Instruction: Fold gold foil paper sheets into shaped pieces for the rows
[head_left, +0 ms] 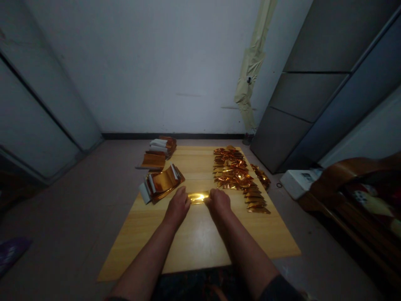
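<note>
Dim room: white wall ahead, tall grey cabinet (305,90) along the right, and on the floor a pale wooden board (197,246). Near the board's middle, a short strip of shiny gold foil (198,197), between the left hand (177,207) and the right hand (218,202). Fingers (184,199) of both hands curled and closed on the strip's two ends, fingertips partly hidden. Just beyond the left hand, a stack of folded gold foil (161,184) with white edges; farther up, more folded stacks (158,154). Beyond the right hand, rows of crumpled gold foil pieces (232,171) running up the board.
</note>
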A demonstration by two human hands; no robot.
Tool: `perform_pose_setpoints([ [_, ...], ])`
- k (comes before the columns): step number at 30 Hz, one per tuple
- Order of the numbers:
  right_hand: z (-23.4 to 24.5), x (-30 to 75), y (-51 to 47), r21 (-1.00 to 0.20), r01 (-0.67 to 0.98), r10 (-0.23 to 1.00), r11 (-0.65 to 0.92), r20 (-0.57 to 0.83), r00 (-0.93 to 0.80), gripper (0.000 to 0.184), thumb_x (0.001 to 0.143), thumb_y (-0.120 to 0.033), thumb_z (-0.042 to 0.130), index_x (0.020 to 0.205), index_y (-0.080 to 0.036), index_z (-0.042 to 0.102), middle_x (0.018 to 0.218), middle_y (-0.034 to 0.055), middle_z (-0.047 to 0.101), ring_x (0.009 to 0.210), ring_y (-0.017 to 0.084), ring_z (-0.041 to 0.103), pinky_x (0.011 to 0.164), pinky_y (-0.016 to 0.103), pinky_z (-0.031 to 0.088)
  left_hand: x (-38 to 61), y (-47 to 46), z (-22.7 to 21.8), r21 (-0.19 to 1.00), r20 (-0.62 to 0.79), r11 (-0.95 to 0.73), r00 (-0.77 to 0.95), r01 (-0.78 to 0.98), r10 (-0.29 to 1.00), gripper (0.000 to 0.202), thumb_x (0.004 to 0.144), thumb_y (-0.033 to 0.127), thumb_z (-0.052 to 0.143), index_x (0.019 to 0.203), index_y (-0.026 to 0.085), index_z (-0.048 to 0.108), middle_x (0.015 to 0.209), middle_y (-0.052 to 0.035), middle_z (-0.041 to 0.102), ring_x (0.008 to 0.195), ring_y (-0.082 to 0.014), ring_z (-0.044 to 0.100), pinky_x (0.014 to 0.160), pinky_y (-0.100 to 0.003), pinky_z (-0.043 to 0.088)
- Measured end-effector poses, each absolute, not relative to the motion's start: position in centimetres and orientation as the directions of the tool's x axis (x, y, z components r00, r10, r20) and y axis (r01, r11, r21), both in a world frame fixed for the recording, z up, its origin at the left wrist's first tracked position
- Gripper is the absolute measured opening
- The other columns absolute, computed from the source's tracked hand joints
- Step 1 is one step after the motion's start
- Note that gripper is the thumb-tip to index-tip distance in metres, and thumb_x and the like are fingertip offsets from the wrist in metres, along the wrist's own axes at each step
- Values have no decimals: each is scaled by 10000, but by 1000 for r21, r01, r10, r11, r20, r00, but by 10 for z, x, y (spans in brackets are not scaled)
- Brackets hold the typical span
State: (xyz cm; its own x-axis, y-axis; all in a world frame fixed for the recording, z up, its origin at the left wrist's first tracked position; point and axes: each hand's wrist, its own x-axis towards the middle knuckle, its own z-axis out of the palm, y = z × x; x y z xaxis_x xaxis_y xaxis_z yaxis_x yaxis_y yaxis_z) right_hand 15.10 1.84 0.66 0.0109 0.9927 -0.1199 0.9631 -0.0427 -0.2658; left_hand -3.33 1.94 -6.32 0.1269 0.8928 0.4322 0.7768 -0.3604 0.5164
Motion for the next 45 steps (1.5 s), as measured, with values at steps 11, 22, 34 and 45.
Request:
perform_pose_setpoints([
  [11, -14, 153, 7, -343, 922, 983, 182, 81, -164, 140, 875, -160, 500, 904, -216, 625, 977, 38, 612, 914, 170, 513, 715, 271, 281, -27, 12, -47, 155, 389, -498, 410, 853, 825, 152, 897, 192, 497, 821, 202, 627, 839, -71, 597, 828, -230, 513, 715, -355, 385],
  [22, -21, 144, 6, -353, 932, 994, 85, 98, -54, 142, 839, -204, 530, 860, -201, 670, 962, 76, 600, 948, 212, 493, 764, 303, 316, -31, -7, -36, 172, 386, -526, 435, 833, 814, 225, 925, 188, 469, 839, 212, 675, 809, -77, 648, 852, -228, 531, 745, -382, 341],
  [34, -9, 125, 3, -317, 945, 994, -77, 55, 99, 278, 791, -424, 628, 939, -190, 645, 1049, 125, 590, 1018, 280, 488, 785, 353, 344, -33, -13, -37, 193, 388, -500, 402, 844, 829, 203, 923, 207, 488, 864, 237, 680, 878, -66, 691, 916, -241, 558, 780, -410, 322],
  [45, -17, 149, 6, -502, 864, 996, -46, 46, 80, 141, 795, -147, 535, 798, -206, 663, 949, 66, 595, 912, 200, 486, 701, 284, 282, -36, -16, -39, 156, 394, -501, 412, 851, 822, 204, 905, 185, 514, 1001, 254, 680, 964, -62, 719, 916, -246, 568, 772, -413, 327],
])
